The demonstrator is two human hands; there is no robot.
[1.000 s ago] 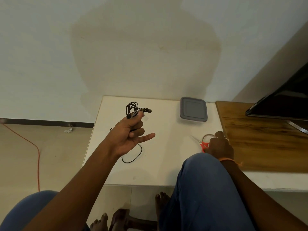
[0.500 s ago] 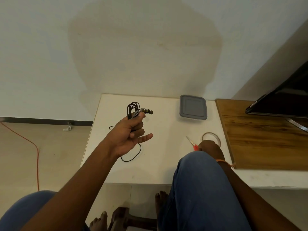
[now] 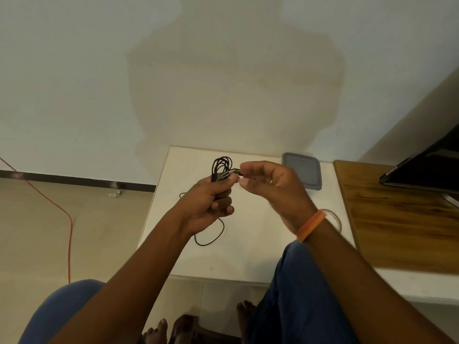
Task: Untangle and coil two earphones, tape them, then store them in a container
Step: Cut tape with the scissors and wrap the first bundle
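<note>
Two hands: both raised over the white tabletop [image 3: 248, 244], meeting near its far edge.
Left hand [image 3: 211, 204]: fingers curled around the coiled black earphone cable [image 3: 221, 165]; loops stand up and far from the fist, a slack strand droops to the table.
Right hand [image 3: 268, 184]: thumb and forefinger pinch narrowly at the cable's metal-tipped end, just right of the left grip.
Container: grey lidded rectangular plastic box [image 3: 301, 170] lies farther right, nearer the right hand.
Writing: none readable.

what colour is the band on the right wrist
Orange; the wristband shows in the head view, the only one, just below the right hand.
</note>
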